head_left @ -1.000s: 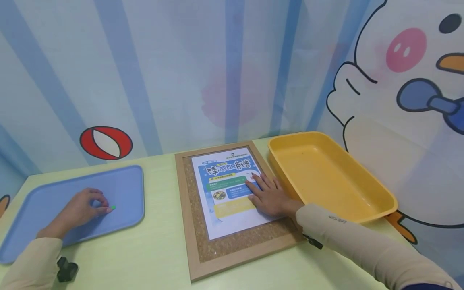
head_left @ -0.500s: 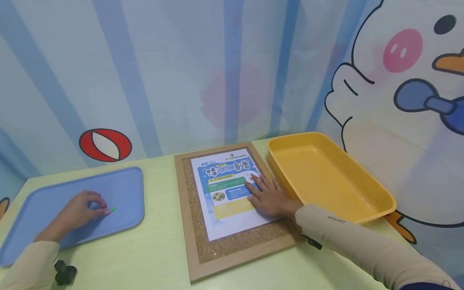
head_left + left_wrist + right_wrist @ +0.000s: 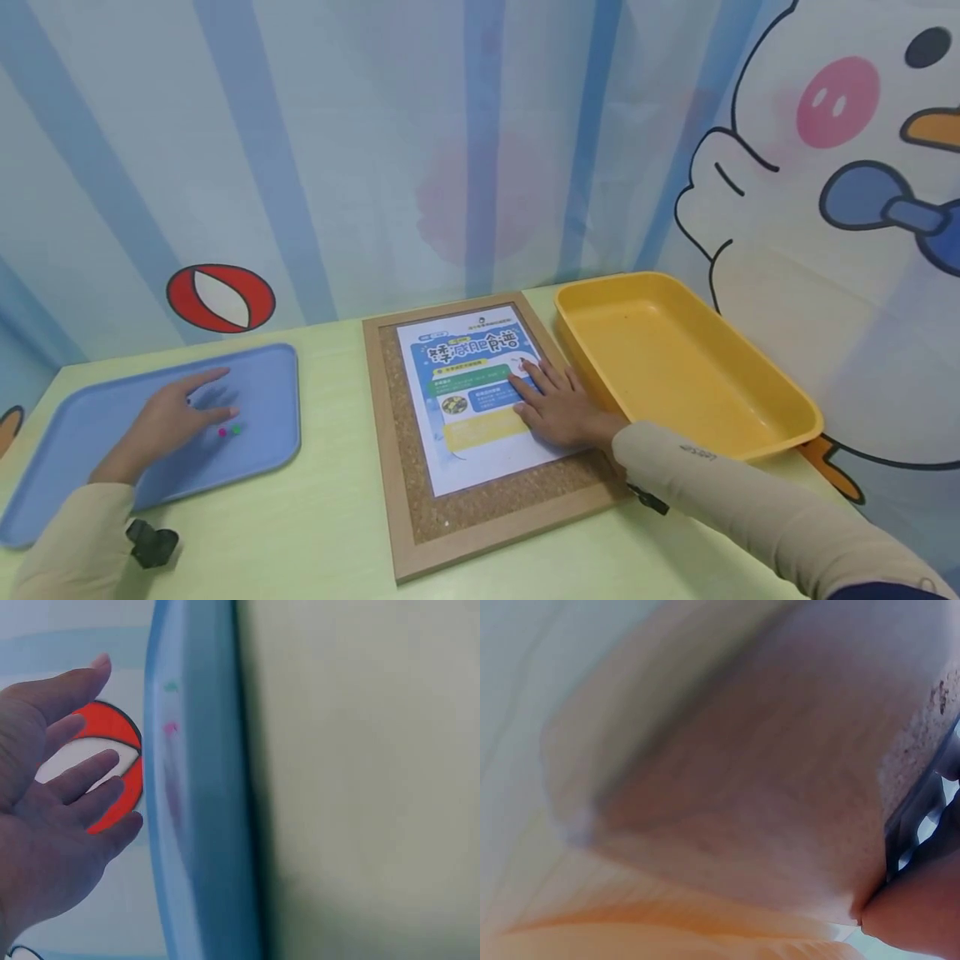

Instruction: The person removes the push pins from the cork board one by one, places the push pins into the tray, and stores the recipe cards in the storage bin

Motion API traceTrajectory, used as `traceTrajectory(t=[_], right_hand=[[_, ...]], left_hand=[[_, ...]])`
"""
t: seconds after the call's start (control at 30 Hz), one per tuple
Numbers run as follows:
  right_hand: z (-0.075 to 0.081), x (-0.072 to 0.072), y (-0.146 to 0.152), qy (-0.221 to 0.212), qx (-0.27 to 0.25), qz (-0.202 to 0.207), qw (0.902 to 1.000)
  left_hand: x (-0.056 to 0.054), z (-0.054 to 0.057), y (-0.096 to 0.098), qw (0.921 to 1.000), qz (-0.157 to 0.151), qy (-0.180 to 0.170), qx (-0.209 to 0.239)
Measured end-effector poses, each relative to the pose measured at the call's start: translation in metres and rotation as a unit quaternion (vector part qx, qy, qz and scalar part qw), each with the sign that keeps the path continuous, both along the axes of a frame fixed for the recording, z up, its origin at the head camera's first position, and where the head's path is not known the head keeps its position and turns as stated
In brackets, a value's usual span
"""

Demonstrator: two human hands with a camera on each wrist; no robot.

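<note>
In the head view, my left hand [image 3: 168,421] hovers over the blue tray [image 3: 262,375], thumb and forefinger spread apart and nothing held. Just below the thumb tip lie a tiny pink piece [image 3: 222,432] and a tiny green piece [image 3: 236,429], side by side; both are too small to identify. The left wrist view shows the same hand [image 3: 67,802] with loosely extended fingers. My right hand [image 3: 558,408] rests flat, fingers spread, on a printed sheet [image 3: 480,462] that lies on a wood-framed cork board [image 3: 510,490].
A deep yellow tray [image 3: 675,358] stands right of the board, close to my right forearm. The pale green table [image 3: 322,508] shows between the blue tray and the board. Behind it hangs a printed backdrop [image 3: 375,167] with cartoon figures.
My left thumb and fingers have parted and lifted off the tray. The pink piece, earlier hidden at the fingertips, now lies in sight beside the green one. My right hand stays put.
</note>
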State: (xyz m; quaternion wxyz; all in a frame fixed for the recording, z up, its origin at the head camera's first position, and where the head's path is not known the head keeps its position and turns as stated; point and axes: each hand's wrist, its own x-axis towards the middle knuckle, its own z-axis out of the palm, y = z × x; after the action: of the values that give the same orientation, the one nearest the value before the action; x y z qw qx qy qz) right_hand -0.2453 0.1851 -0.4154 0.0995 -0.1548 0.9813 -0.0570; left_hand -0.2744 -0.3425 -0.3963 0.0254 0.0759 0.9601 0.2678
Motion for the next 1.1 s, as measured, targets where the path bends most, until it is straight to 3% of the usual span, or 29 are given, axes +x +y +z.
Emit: traceTrajectory(t=[0.17,0.37,0.53,0.87,1.1], right_hand=[[-0.001,-0.001,0.001,0.001,-0.003,-0.003,1.0000],[0.001,0.000,0.000,0.004,0.002,0.003,1.0000],[0.002,0.001,0.000,0.008,-0.007,0.009,0.9999],[0.000,0.000,0.001,0.010,-0.006,0.008,0.9999],[0.002,0.004,0.000,0.013,0.001,0.005,0.9999]], left_hand=[[-0.006,0.012,0.024,0.9996,-0.004,0.029,0.003],[-0.015,0.021,0.056,0.9963,-0.038,0.054,0.056],[-0.027,0.023,0.080,0.9937,-0.063,0.047,0.080],[-0.051,0.024,0.139,0.9869,-0.095,0.071,0.109],[-0.068,0.022,0.174,0.9833,-0.101,0.070,0.135]])
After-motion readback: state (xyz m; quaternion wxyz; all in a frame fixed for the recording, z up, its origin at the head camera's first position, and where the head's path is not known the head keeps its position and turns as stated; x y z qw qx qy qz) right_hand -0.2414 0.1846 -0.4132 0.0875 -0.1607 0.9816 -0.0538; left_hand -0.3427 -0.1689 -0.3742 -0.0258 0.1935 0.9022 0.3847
